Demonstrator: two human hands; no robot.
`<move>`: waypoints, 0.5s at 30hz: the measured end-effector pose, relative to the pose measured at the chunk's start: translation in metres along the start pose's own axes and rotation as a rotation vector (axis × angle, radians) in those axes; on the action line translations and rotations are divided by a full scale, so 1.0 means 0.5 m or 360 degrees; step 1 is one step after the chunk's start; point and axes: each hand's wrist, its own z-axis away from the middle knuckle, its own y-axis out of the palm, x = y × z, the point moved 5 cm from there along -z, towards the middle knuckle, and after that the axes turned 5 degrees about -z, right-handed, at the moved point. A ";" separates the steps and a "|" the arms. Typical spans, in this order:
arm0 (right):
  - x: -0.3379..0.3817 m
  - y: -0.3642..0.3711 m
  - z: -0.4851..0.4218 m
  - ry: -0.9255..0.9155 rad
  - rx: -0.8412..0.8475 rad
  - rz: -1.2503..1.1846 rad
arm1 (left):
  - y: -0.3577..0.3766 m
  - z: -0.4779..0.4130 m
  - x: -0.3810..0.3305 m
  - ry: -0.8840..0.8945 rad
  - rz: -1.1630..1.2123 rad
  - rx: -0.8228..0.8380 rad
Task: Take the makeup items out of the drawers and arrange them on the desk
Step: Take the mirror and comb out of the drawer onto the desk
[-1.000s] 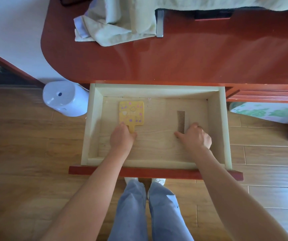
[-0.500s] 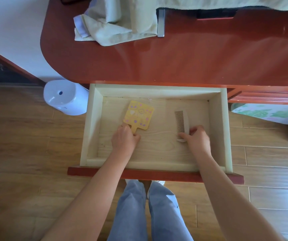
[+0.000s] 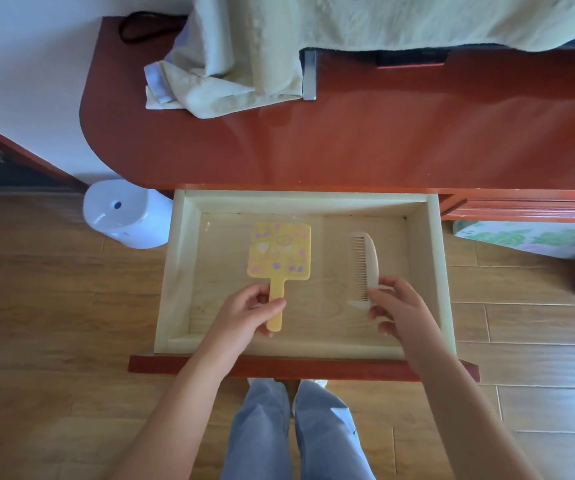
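Yellow patterned hand mirror [image 3: 279,252] and pale comb [image 3: 365,265], side by side over open drawer [image 3: 432,271].

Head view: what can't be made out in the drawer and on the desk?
All in the head view:
the yellow hand mirror: only its patterned side shows; the left hand covers part of the handle.
the comb: near end hidden by the right hand.
the desk: back covered by the green cloth, right end cut off by the frame.
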 end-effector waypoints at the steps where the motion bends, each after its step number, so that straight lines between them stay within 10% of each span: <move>1: 0.010 -0.004 0.018 -0.0034 0.0004 -0.0045 | 0.002 0.012 -0.012 0.0049 -0.0045 0.0011; 15: 0.279 -0.025 -0.068 -0.0583 -0.0263 0.0134 | 0.064 -0.147 -0.279 0.0479 -0.0196 -0.0189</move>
